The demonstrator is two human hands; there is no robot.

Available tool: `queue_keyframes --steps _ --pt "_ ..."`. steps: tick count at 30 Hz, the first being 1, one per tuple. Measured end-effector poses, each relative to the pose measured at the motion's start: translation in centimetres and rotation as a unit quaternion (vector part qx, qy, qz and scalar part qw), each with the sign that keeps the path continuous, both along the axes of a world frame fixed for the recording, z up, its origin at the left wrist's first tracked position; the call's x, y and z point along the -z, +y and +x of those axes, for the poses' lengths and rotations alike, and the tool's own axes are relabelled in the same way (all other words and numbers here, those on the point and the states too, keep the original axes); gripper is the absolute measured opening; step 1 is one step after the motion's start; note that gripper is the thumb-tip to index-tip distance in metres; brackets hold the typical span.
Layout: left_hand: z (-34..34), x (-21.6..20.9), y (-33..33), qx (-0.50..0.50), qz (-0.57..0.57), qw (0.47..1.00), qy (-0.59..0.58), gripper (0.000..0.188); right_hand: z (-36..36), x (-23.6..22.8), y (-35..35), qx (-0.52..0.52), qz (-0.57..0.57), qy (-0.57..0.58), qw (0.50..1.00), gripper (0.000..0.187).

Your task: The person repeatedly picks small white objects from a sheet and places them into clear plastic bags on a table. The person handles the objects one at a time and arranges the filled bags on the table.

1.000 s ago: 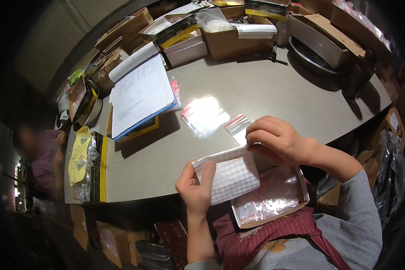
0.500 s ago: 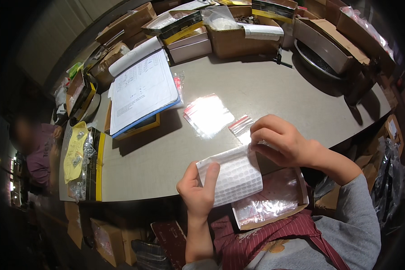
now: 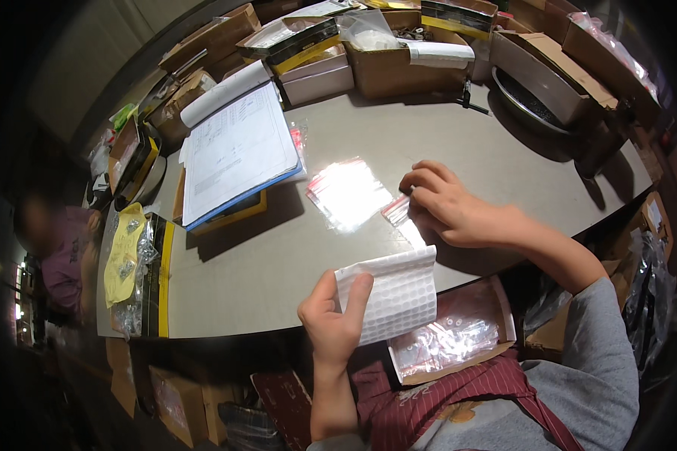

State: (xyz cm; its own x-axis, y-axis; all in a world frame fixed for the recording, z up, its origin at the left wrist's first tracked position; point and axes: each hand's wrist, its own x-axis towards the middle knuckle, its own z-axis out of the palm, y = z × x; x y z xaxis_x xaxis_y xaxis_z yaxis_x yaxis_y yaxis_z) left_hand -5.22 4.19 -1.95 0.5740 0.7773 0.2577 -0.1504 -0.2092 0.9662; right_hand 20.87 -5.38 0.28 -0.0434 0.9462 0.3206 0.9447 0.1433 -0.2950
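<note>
A: Holding what down there, near the table edge?

B: Pinching a white sheet of round sticker dots [image 3: 390, 295] with the left hand [image 3: 334, 323]. Thumb on top, fingers curled shut behind the sheet's left end. Sheet held up over the grey table's [image 3: 278, 255] near edge, curling a bit at the top.

A: And the right hand [image 3: 453, 207]?

B: Resting flat on the table, further back. Fingers bent and pressing down on a small clear plastic bag with a red strip [image 3: 399, 213]. Not closed around the bag, just touching the top of it.

A: Shining next to it?

B: A bigger clear plastic bag with a red top [image 3: 347, 192], lying flat just left of the small one. Very bright from the light, so hard to see inside.

A: Down in the lap?

B: A brown cardboard tray of clear bags with tiny parts [image 3: 455, 334], just under the sticker sheet, on a red striped apron [image 3: 444, 402].

A: Further away on the table?

B: A blue folder with white printed papers [image 3: 237, 150] on the left. Behind that, a row of brown cardboard boxes [image 3: 399, 56]. On the far left edge, a yellow bag of small metal bits [image 3: 125, 252], and beside the table another person in a purple top [image 3: 60, 252].
</note>
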Motion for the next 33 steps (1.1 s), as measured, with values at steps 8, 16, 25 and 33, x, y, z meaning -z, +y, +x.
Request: queue_keyframes --steps 8,16,25,33 --pt "-0.1 0.2 0.1 -0.002 0.014 1.0 -0.001 0.015 3.1 -3.6 1.2 0.103 -0.138 0.083 0.982 0.048" --pt "0.1 0.2 0.0 -0.01 0.047 0.999 0.023 0.015 3.2 -1.5 1.4 0.116 -0.108 0.091 0.983 0.025" --pt "0.1 0.0 -0.4 -0.005 0.013 1.0 0.012 0.013 4.7 -2.3 -2.6 0.111 -0.102 0.355 0.923 0.017" --pt "0.1 0.4 -0.7 0.0 0.017 1.0 -0.017 0.011 3.3 -0.4 -1.5 0.157 -0.058 0.041 0.985 0.062"
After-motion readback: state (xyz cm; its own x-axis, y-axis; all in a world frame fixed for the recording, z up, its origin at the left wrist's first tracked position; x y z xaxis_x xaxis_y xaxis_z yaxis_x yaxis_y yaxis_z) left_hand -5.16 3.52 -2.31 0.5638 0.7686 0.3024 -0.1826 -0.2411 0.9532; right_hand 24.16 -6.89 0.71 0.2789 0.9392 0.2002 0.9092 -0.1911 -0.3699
